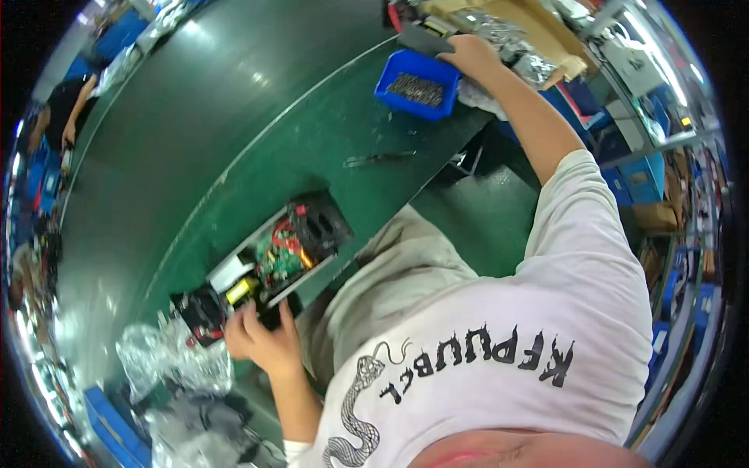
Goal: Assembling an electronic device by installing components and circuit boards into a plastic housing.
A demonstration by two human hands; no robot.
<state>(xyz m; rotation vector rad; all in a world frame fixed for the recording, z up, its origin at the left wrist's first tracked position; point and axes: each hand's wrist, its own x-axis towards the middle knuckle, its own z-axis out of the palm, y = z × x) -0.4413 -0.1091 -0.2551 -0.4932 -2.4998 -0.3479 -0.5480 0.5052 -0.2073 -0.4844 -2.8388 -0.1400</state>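
One slip of my left hand, fingers apart, could snag wires in the open box on the worktop. From afar, I can't tell if my right hand grips.

This looks like an electronics assembly workshop. A long green surface carries an opened device whose circuit board and coloured wires lie bare, with a slim tool farther along. A blue bin holds a heap of small dark parts; beside it, a cardboard box contains silvery packets. Metal racks with blue boxes crowd the right side under tube lights. At the far left, another person stands near more blue containers.
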